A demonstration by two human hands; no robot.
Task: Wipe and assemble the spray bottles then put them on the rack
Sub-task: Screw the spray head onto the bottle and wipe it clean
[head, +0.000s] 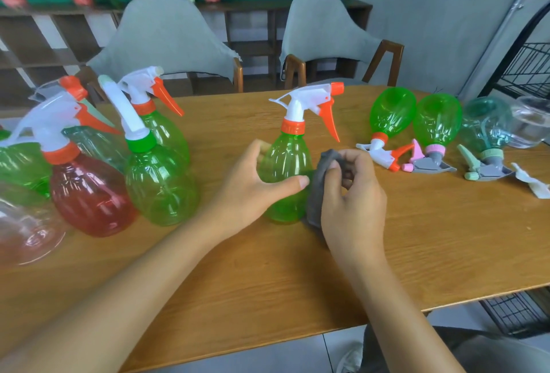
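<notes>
On the wooden table, seen from the head camera, a green spray bottle stands upright near the middle, capped with a white trigger head that has an orange collar, nozzle and trigger pointing right. The left hand wraps the bottle's left side, fingers behind it and the thumb laid across the front, so the body sits in a loose curl of the hand. The right hand has its fingers curled round a grey cloth, which is bunched up and pressed against the bottle's right flank. To the left stands a cluster of assembled bottles: a red bottle with a white and orange head, a green bottle with a green collar just beside it, another green one behind, and more at the frame edge, partly blurred. To the right, well apart from the hands, two green bottles and a pale teal bottle lie on their sides with their heads toward the camera. A black wire rack stands at the far right edge beyond the table. Two grey chairs face the far side of the table.
</notes>
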